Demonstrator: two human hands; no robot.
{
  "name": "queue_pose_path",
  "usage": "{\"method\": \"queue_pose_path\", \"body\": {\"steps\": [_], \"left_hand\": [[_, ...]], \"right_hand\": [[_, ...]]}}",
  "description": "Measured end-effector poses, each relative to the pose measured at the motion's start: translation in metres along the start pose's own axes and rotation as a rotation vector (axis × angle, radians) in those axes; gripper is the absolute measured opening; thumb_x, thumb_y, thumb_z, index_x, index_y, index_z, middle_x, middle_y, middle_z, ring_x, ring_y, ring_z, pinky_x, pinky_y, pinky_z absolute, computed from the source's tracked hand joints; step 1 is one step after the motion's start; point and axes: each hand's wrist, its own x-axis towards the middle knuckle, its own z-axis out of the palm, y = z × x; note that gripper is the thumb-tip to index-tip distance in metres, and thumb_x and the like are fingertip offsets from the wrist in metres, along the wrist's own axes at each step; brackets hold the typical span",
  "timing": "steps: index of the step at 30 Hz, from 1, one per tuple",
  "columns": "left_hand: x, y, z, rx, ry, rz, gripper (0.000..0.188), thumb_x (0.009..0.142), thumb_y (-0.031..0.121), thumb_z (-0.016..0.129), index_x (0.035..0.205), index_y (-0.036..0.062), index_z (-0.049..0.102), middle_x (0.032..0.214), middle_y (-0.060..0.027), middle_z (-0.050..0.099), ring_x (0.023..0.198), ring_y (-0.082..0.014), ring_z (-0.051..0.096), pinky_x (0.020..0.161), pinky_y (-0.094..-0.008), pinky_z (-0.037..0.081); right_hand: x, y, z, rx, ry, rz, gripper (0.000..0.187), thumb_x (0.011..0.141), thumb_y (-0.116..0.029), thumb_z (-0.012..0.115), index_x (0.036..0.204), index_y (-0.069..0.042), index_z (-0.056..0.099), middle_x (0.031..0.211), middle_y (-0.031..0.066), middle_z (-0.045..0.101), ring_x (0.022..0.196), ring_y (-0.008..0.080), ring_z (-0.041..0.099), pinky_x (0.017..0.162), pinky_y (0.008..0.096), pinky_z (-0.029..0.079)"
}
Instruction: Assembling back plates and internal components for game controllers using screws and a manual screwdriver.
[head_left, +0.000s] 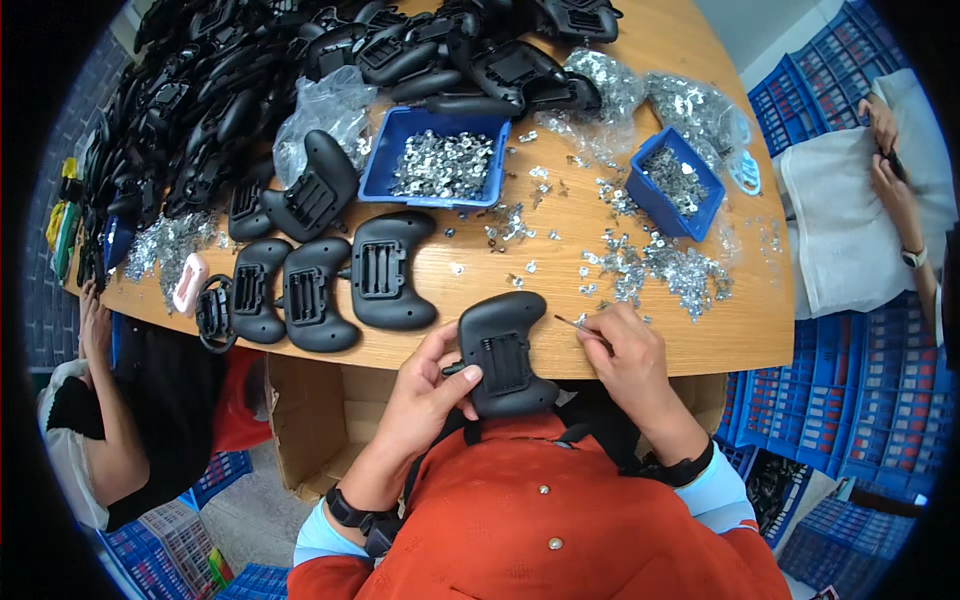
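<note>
My left hand (425,390) grips a black game controller shell (545,390) at its left side, thumb on top. The shell's open battery compartment faces up, over the table's near edge. Just right of it, my right hand (632,355) pinches a thin metal tool (570,322) whose dark tip points left toward the shell, apart from it. Its exact kind I cannot make out. Small silvery metal pieces (690,280) lie scattered beyond my right hand. Left of the held shell, several similar black controller shells (392,270) rest in a row with their compartments up.
A blue bin (375,190) and a smaller tilted blue bin (675,222) hold metal pieces. Black shells pile high (215,110) at the far left. Clear plastic bags (605,85) lie at the back. Other people's hands show at left (95,325) and right (885,150). Below the edge stands a cardboard box (305,420).
</note>
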Motion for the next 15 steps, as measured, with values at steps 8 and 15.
{"method": "queue_pose_path", "body": {"steps": [8, 15], "left_hand": [[0.003, -0.001, -0.004, -0.048, 0.033, 0.019, 0.049, 0.092, 0.006, 0.057, 0.136, 0.0, 0.036, 0.109, -0.0108, 0.064, 0.078, -0.0098, 0.063, 0.052, -0.021, 0.052], [0.004, -0.002, -0.002, -0.023, 0.043, 0.043, 0.049, 0.093, 0.004, 0.056, 0.137, -0.0001, 0.034, 0.109, -0.0105, 0.064, 0.076, -0.0087, 0.062, 0.052, -0.0202, 0.051]], "right_hand": [[0.008, -0.014, -0.007, 0.325, -0.098, 0.134, 0.01, 0.076, -0.003, 0.069, 0.081, -0.003, 0.06, 0.08, 0.0088, 0.059, 0.066, 0.0255, 0.062, 0.057, 0.0347, 0.05], [0.004, -0.008, 0.003, 0.166, -0.13, 0.009, 0.012, 0.075, -0.003, 0.07, 0.08, -0.003, 0.059, 0.082, 0.0086, 0.06, 0.069, 0.0249, 0.063, 0.058, 0.0332, 0.05]]}}
